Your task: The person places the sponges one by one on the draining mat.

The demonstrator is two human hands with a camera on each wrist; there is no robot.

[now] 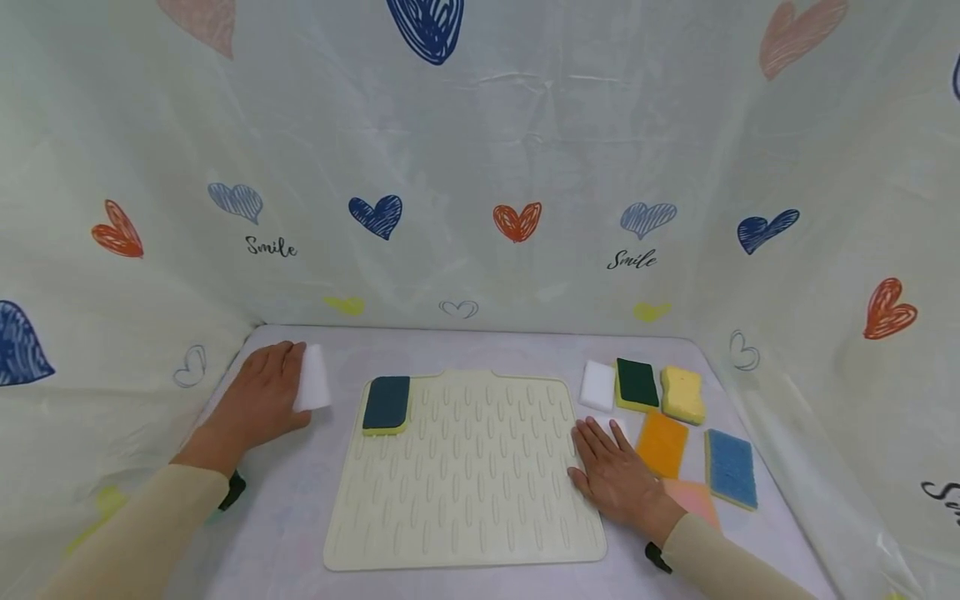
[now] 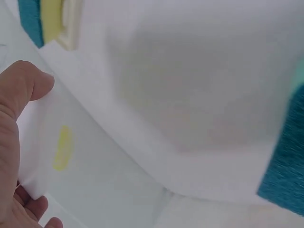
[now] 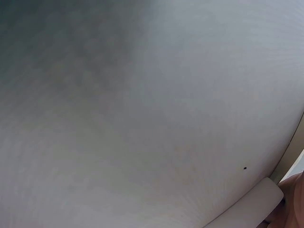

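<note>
In the head view my left hand (image 1: 266, 396) grips a white block (image 1: 315, 379) that looks like a melamine sponge, at the table's far left. Its thumb (image 2: 28, 85) and fingertips (image 2: 35, 204) are on opposite sides of the white piece in the left wrist view. My right hand (image 1: 618, 479) lies palm down with fingers extended at the right edge of the cream ridged mat (image 1: 465, 467). Partly under those fingers is a second white block (image 1: 617, 427), seen also as a white block (image 3: 247, 209) in the right wrist view. A dark blue-and-yellow sponge (image 1: 386, 404) lies on the mat's upper left.
Right of the mat lie a white block (image 1: 597, 385), a green-topped sponge (image 1: 636, 383), a yellow sponge (image 1: 682, 393), an orange sponge (image 1: 662, 444), a blue sponge (image 1: 731, 468) and a pink one (image 1: 692, 500). A teal sponge (image 2: 287, 161) sits near my left wrist. Heart-printed curtains (image 1: 450, 167) enclose the table.
</note>
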